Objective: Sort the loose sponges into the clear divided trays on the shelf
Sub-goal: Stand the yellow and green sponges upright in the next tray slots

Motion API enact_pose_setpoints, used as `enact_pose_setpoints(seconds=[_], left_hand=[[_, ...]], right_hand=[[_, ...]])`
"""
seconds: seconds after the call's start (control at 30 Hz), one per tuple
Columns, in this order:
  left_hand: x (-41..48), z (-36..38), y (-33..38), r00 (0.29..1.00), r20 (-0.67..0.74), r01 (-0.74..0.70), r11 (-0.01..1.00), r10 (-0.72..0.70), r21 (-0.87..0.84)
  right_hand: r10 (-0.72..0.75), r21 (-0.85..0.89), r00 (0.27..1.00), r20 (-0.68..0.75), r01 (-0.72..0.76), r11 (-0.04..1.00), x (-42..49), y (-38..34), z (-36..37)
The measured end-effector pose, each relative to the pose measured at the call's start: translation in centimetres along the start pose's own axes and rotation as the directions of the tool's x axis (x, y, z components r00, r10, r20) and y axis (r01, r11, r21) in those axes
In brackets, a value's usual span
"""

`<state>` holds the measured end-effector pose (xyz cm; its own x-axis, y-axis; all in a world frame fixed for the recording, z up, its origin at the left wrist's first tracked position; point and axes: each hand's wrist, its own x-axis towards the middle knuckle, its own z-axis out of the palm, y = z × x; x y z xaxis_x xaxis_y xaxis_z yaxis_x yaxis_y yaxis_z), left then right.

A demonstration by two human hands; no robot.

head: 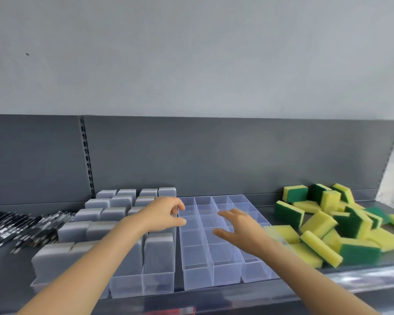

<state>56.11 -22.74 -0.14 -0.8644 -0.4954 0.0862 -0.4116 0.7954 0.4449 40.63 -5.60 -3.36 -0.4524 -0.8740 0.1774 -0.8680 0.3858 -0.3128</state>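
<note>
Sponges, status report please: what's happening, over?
Left hand curled at the empty tray rim, grip unclear. Right hand open above it. Yellow-green sponges piled loose to its right. Nothing blocking.

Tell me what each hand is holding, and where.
Right hand open above the empty tray, holding nothing. Left hand curls at that tray's left rim; whether it pinches it cannot be told.

Both forearms leave the bottom edge. Whether the curled fingertips of the left hand (163, 214) pinch the left rim of the empty tray (198, 280) is unclear. The right hand (239, 228) covers that tray's right compartments; the left forearm hides some grey sponges (114, 213). At the left end of the shelf (14, 267) the pens (21, 226) are smeared and cropped; the yellow-green sponges (319, 223) run off right
</note>
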Motion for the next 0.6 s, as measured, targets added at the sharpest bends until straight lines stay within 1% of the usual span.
enact_pose_setpoints(seconds=[0.23,0.47,0.6], left_hand=[[2.8,3.1,3.1,0.994,0.065,-0.094,0.996,0.093,0.010],[4.5,5.8,6.3,0.988,0.124,-0.109,0.987,0.094,0.122],[5.8,7.1,8.2,0.989,0.131,-0.084,0.988,0.067,0.129]], right_hand=[[0.139,-0.075,0.988,-0.063,-0.144,0.987,-3.1,4.3,-1.3],[0.236,-0.091,0.965,-0.117,-0.247,0.965,-5.7,9.2,-3.2],[0.265,-0.082,0.952,-0.153,-0.279,0.957,-7.0,12.6,-4.6]])
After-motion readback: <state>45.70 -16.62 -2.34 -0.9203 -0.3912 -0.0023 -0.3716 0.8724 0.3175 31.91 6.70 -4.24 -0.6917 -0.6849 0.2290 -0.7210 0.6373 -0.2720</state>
